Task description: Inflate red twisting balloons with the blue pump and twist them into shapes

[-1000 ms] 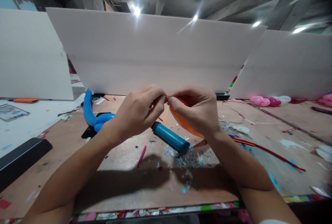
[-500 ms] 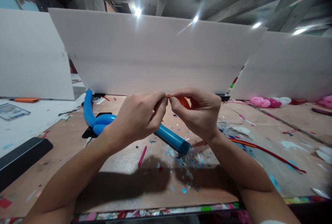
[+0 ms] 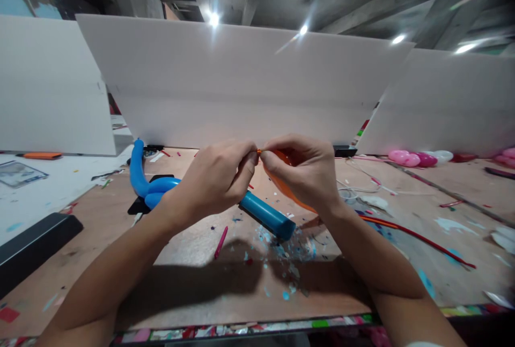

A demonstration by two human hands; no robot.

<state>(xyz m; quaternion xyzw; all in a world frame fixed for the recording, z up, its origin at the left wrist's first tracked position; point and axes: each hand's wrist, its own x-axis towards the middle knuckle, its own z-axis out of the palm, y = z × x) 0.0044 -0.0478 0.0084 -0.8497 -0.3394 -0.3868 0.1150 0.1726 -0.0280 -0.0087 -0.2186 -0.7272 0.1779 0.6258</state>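
Both hands meet above the middle of the wooden table [image 3: 193, 261]. My left hand [image 3: 213, 181] and my right hand [image 3: 306, 172] pinch the neck of an orange balloon [image 3: 284, 189] between fingertips. The balloon's inflated body runs down behind my right hand and wrist; most of it is hidden. A blue hand pump [image 3: 267, 217] lies on the table just below my hands. A twisted blue balloon [image 3: 142, 178] lies at the left, beyond my left wrist.
White boards [image 3: 241, 84] stand upright behind the table. Balloon scraps and a thin uninflated red balloon [image 3: 422, 237] litter the surface. Pink and white balloons [image 3: 414, 157] lie far right. A black bar [image 3: 36, 240] sits at the left edge.
The hands stay pinched on the balloon neck and shift only slightly. The orange body shows less below my right hand half a second ago and more now.
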